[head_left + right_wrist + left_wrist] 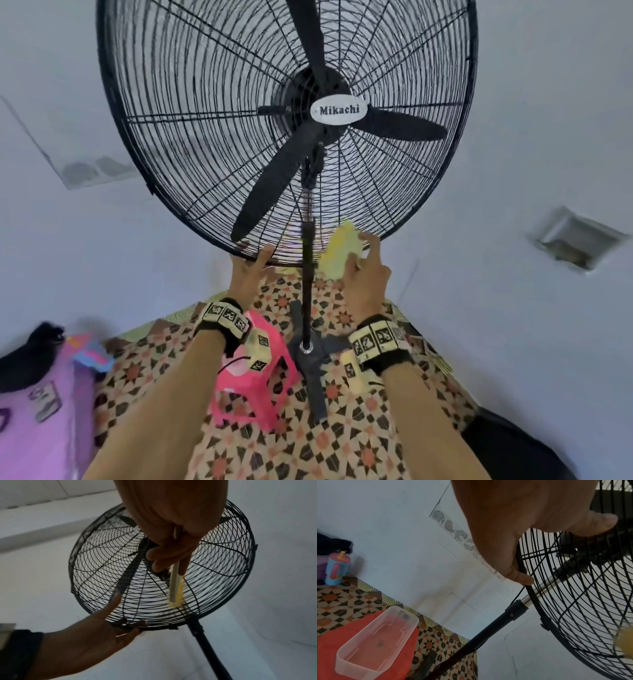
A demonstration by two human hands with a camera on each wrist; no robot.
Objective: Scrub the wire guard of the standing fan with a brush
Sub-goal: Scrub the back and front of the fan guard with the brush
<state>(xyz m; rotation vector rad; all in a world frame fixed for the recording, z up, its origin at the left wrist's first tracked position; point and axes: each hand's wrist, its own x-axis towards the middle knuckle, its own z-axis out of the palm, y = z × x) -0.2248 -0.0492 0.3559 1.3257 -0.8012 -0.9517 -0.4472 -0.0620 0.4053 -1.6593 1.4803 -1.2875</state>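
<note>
- The standing fan's wire guard (205,102) fills the upper part of the head view, black, with a white oval "Mikachi" badge (339,110) at its centre and three dark blades behind the wires.
- The left hand (247,270) grasps the bottom rim of the guard; in the left wrist view the thumb and a fingertip (524,579) curl onto the rim wire.
- The right hand (368,270) has its grip clenched round the pale handle of a brush (175,582), fingers wrapped about the stick.
- The brush's yellow bristles (179,595) lie against the lower wires of the guard, just right of the pole (307,274).
- On the patterned floor (342,445) a pink stool (253,387) stands beside the fan's base and carries a clear plastic tub (373,642).
- A blue cup with a pink lid (336,569) stands by the wall.
</note>
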